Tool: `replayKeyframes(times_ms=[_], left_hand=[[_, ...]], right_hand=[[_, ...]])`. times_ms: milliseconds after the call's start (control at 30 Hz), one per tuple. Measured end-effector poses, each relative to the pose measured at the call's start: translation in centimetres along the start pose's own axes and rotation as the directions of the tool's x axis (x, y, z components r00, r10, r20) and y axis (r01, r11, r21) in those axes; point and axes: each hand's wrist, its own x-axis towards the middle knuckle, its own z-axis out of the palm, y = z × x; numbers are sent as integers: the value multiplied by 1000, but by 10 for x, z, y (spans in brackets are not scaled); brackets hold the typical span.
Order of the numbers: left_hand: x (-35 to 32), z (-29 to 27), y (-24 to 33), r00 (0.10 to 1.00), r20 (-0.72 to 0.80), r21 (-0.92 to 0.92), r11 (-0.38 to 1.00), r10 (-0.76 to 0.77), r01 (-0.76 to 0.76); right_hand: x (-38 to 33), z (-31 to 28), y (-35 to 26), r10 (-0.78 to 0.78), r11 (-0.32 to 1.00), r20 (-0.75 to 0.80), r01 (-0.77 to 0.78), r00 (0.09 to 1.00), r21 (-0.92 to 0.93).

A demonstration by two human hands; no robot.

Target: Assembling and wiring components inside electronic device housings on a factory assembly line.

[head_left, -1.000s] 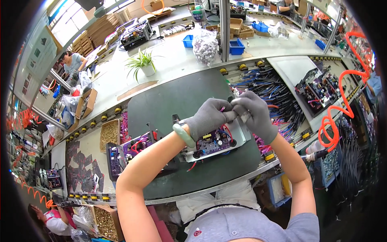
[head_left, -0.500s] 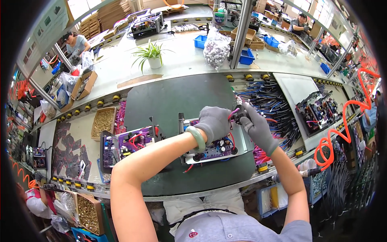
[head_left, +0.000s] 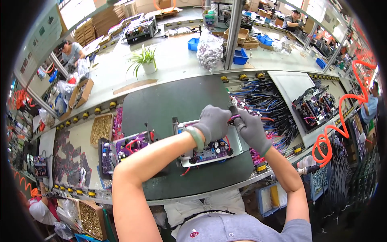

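Note:
My left hand (head_left: pixel 215 124), in a grey glove, is closed over the far edge of a metal chassis with a purple circuit board (head_left: pixel 209 153). Its fingertips pinch a purple wire (head_left: pixel 233 117). Close by on the right, my gloved right hand (head_left: pixel 253 131) has its fingers curled round the same wire. A small black part (head_left: pixel 233 109) shows just beyond the right fingertips; whether that hand grips it is unclear. Red wires run over the board. To the left, a second purple board assembly (head_left: pixel 125 152) lies partly behind my left forearm.
A dark green mat (head_left: pixel 177 97) lies beneath the chassis. Bundled cables (head_left: pixel 270 105) lie to the right, beside another board unit (head_left: pixel 316 109). A coiled orange air hose (head_left: pixel 324 145) hangs at right. A box of brass-coloured screws (head_left: pixel 101 130) stands left; a potted plant (head_left: pixel 149 67) stands beyond.
My right hand has turned, and its fingers have curled inward beside my left hand, round the purple wire. The whole view has shifted slightly. The chassis keeps its place on the mat.

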Motion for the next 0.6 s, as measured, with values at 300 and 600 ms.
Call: replayKeyframes(times_ms=[300,600], left_hand=[[-29,-27,-2,995,-70,-385,922,-77,44],[-11,-24,-12,940,304,-548,779,-153,304]], right_hand=[[4,-20,2,77,947,265,13,961,-320],[0,-18,-11,107,961,284,-26,953,-276]])
